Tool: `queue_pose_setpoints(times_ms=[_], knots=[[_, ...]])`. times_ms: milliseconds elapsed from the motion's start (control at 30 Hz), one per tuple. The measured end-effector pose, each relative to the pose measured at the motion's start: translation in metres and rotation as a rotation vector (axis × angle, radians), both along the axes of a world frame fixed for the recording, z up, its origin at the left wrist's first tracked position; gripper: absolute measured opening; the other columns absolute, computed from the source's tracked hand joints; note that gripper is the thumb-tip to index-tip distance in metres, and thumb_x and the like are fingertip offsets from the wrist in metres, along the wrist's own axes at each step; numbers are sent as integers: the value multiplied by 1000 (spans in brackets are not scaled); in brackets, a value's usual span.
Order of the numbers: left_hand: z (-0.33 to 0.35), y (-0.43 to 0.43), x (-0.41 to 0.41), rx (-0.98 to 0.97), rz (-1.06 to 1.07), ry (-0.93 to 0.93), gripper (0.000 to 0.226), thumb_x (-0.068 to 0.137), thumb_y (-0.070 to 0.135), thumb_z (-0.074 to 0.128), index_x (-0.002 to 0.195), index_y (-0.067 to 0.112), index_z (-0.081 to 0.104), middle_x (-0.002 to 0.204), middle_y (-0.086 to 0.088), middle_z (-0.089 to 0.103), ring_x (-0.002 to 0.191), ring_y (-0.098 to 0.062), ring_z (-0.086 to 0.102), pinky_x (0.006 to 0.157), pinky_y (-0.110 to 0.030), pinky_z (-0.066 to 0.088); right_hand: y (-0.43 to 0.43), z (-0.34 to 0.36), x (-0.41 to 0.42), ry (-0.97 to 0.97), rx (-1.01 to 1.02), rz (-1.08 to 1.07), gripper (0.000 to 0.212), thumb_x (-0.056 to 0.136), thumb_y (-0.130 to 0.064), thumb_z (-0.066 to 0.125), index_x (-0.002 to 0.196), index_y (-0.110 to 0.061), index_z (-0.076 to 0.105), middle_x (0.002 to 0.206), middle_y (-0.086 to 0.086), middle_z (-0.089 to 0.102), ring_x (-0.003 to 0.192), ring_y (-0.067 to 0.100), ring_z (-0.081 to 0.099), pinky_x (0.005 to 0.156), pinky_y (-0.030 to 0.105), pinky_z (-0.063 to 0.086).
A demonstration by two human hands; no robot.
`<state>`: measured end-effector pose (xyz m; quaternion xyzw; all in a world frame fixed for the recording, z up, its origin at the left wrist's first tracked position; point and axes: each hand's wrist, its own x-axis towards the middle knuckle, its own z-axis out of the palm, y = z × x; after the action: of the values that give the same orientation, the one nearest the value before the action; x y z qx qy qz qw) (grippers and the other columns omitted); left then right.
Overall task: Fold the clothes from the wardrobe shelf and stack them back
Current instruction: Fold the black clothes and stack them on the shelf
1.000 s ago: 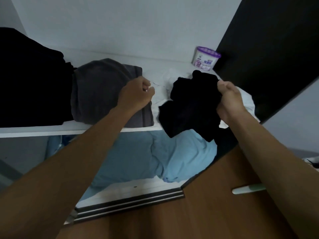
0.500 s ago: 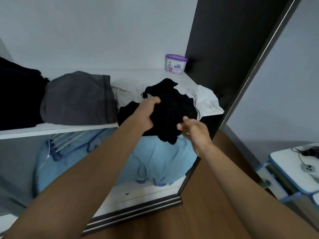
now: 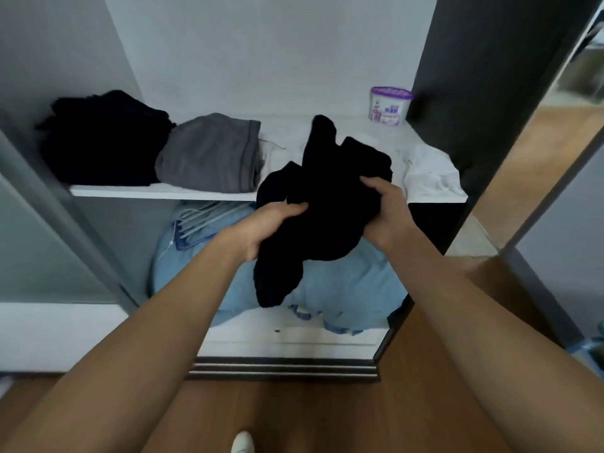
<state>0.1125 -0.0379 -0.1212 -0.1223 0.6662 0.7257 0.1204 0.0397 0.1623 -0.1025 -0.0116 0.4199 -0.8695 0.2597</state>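
Since the black garment (image 3: pixel 330 191) is all bunched up, left hand (image 3: pixel 271 227) and right hand (image 3: pixel 384 207) both clutch it just off the front edge of the shelf (image 3: pixel 163 192), I'd guess for room to shake it flat before folding.

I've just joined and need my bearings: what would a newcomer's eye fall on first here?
First, the crumpled black garment held up in front of the shelf, gripped by the left hand and the right hand. Next, the folded grey clothes and a black pile side by side on the shelf's left part, with a rumpled white cloth at its right end. A purple-lidded tub stands in the back right corner.
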Motion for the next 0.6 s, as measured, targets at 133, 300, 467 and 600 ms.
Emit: queue_pose_setpoints(times_ms=[133, 300, 467, 600], knots=[[-31, -23, 29, -93, 185, -117, 23, 96, 39, 59, 108, 23, 69, 97, 2, 78, 85, -12, 75, 69, -25, 54, 2, -3, 26, 16, -55, 135, 40, 66, -11, 60, 105, -7, 70, 98, 8, 67, 90, 24, 64, 91, 37, 50], [-49, -43, 49, -81, 442, -126, 24, 99, 21, 49, 106, 12, 70, 96, -8, 78, 76, -17, 75, 63, -27, 56, 1, -62, 66, -124, 233, 101, 46, 57, -7, 55, 102, -7, 67, 102, 10, 63, 92, 28, 61, 89, 41, 52], [-43, -49, 56, -199, 439, -70, 24, 94, 34, 63, 89, 12, 72, 79, -8, 77, 71, -23, 75, 57, -27, 57, -11, -114, 77, -145, 676, 51, 22, 65, -2, 50, 86, -10, 54, 84, 5, 55, 70, 24, 59, 62, 29, 51], [-33, -49, 61, -200, 379, 71, 23, 93, 32, 67, 78, 14, 68, 71, -1, 74, 66, -17, 71, 56, -21, 53, -6, -143, 89, 146, 1203, 554, 36, 81, -13, 61, 113, -20, 46, 94, 0, 52, 81, 12, 54, 58, 24, 42]])
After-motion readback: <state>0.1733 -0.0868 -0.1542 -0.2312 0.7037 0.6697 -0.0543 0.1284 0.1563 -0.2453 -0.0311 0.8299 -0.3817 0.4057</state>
